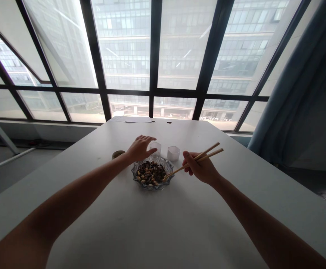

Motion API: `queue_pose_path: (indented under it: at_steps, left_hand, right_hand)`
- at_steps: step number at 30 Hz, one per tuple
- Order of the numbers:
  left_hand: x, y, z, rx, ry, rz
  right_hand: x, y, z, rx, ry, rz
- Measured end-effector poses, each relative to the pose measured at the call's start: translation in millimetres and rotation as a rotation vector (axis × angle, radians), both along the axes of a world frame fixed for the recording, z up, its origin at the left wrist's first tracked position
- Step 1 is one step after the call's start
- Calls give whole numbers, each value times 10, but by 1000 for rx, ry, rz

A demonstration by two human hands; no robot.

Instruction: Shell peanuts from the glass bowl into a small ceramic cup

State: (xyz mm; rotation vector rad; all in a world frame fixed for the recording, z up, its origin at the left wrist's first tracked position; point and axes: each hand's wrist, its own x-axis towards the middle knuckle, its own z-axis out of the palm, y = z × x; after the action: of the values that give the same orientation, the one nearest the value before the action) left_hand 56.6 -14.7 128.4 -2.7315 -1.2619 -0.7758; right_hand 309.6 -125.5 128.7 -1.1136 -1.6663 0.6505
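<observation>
My right hand (200, 167) grips a pair of wooden chopsticks (210, 153), whose tips reach over the right side of a clear glass bowl (154, 186) with a scalloped rim. Inside the bowl lies a mix of dark striped seeds and pale nuts that look like pistachios (143, 181). Over the bowl's far left edge, my left hand (141, 148) has its thumb and fingers spread and holds nothing. Just beyond its thumb stands a small translucent white cup (156, 148). A second white cup (173, 153) stands to the right, between the bowl and my right hand.
A round olive-coloured container (118, 153) sits left of the bowl, partly behind my left forearm. Everything rests on a white table (163, 231). Paper sheets (132, 119) lie at its far end, before large windows. A blue curtain (294, 82) hangs at the right.
</observation>
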Motion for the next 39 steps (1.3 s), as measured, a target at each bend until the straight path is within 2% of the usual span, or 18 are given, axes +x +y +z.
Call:
queue_pose_path:
  at_steps: [3,6,10,14,19,24,33,39]
  left_hand:
    - [-475,-172,-122,46,-100,125]
    - [-881,-282,-324,66,-177,250]
    - [-1180,-320,-604,95,-286,318]
    - [-1231,-308,-780,34,-382,360]
    - [-1220,-276,-917,-149,-466,426]
    - [-1248,-224,-981,-260,-497,462]
    - [-1237,-264,-889,-274,-522,455]
    - [-1235,-278,-886,-209,-555,399]
  right_hand:
    - [-14,-28,16,16,-83,61]
    - [-31,-50,39,10,-154,138]
    - [-40,-61,47,-30,-196,175]
    - [-60,-47,9,-69,-186,172]
    - [-102,16,-73,-113,-49,48]
    - [-125,82,-135,-136,84,-93]
    - [-175,89,-206,-188,189,-211]
    - [-181,70,-194,-159,167,-178]
